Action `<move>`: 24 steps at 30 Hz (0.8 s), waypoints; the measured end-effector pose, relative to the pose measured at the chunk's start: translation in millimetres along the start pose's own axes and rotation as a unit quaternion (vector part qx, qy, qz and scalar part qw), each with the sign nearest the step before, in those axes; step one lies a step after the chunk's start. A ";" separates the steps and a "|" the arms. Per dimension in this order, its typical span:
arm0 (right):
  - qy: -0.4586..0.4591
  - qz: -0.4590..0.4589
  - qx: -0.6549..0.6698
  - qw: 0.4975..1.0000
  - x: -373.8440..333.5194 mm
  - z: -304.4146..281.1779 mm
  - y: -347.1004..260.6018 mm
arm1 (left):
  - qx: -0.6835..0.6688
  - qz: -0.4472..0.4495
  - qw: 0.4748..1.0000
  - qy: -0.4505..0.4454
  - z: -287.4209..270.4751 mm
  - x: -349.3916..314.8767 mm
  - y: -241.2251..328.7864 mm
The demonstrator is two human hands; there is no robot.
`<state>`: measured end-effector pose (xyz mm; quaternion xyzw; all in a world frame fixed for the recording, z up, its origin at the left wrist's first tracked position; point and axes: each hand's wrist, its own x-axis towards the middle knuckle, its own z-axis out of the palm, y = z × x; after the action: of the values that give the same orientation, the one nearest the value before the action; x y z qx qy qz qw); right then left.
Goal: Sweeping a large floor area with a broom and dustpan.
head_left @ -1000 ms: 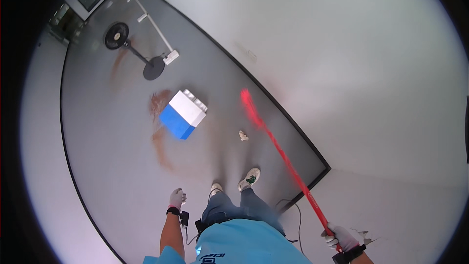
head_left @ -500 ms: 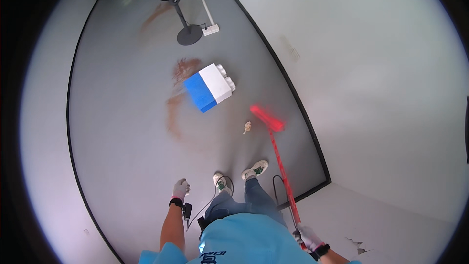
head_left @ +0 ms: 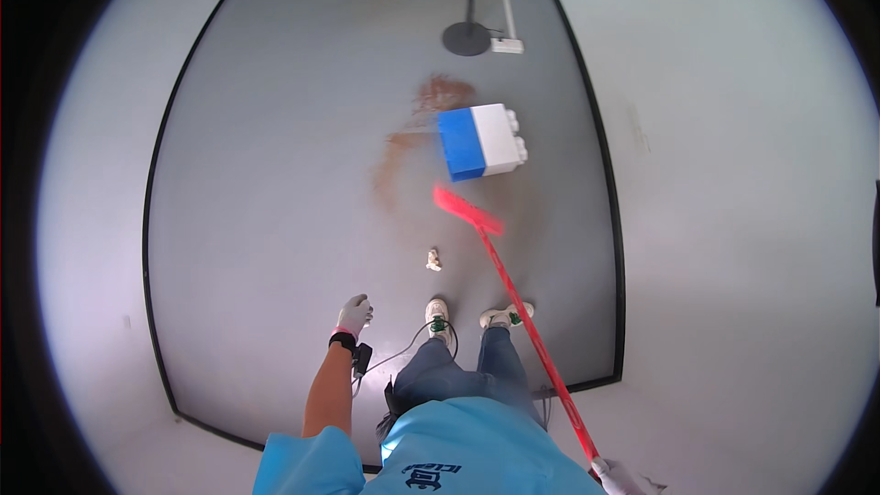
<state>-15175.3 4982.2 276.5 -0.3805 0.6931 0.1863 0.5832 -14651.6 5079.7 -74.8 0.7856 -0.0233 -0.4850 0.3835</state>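
The right hand (head_left: 620,477), gloved in white, is low at the near right, its fingers wrapped around the near end of a red broom (head_left: 535,341). The broom slants away to the far left, its handle passing over the right shoe (head_left: 507,315) from this viewpoint; its head is blurred, and I cannot tell whether the bristles touch the floor (head_left: 275,174). The head sits just on the near side of a blue and white block (head_left: 481,142), with the blue part at left, the white part at right and rounded knobs along the right side. Nearer and to the left of the broom head, a small pale scrap (head_left: 434,259) lies on the floor, just beyond the left shoe (head_left: 438,316). The left hand (head_left: 355,313), also gloved, hangs well apart from the broom, left of the shoes; its fingers curl inward, and I cannot tell whether they press together or pinch anything. Brown stains (head_left: 394,165) mark the floor to the left and far side of the block. Farther off stands a dark fan (head_left: 467,39), with a white strip (head_left: 507,45) just right of its round base.
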 end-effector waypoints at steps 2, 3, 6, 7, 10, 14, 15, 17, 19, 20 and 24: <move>0.127 -0.073 -0.243 0.959 49.6 -25.3 94.5 | -0.058 -0.022 0.998 0.021 -24.3 -22.4 -5.6; 0.140 -0.084 -0.288 0.944 48.6 -38.3 101.1 | -0.051 -0.038 0.997 0.038 -37.0 -30.0 -20.4; 0.140 -0.066 -0.377 0.913 35.5 -72.1 107.6 | -0.080 -0.080 0.991 0.074 -69.3 -57.4 -76.2; 0.132 -0.033 -0.409 0.902 36.3 -75.7 105.1 | -0.075 -0.104 0.987 0.093 -80.9 -65.9 -89.1; 0.128 -0.038 -0.540 0.831 60.7 -71.8 95.0 | -0.081 -0.162 0.975 0.127 -101.9 -93.4 -123.9; 0.123 -0.046 -0.540 0.832 80.6 -44.9 66.8 | -0.118 -0.205 0.955 0.177 -117.5 -125.9 -153.0; 0.119 -0.056 -0.548 0.826 95.2 -38.0 54.7 | -0.157 -0.210 0.949 0.174 -122.5 -128.0 -158.6; 0.062 -0.111 -0.436 0.891 130.5 11.1 8.5 | -0.147 -0.210 0.952 0.168 -128.9 -136.6 -156.7; 0.001 -0.163 -0.316 0.935 149.1 70.8 -61.3 | -0.155 -0.219 0.948 0.171 -132.5 -143.5 -153.5; 0.079 -0.148 -0.272 0.948 145.8 107.1 -97.7 | -0.158 -0.217 0.947 0.177 -135.6 -149.0 -151.6; 0.045 -0.208 -0.183 0.960 197.2 149.3 -172.3 | -0.167 -0.169 0.957 0.164 -142.1 -136.0 -121.6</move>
<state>-14953.3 4915.4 83.7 -0.6246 0.5779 0.1672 0.4980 -14653.4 5303.4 -16.2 0.7718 0.2545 -0.4040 0.4199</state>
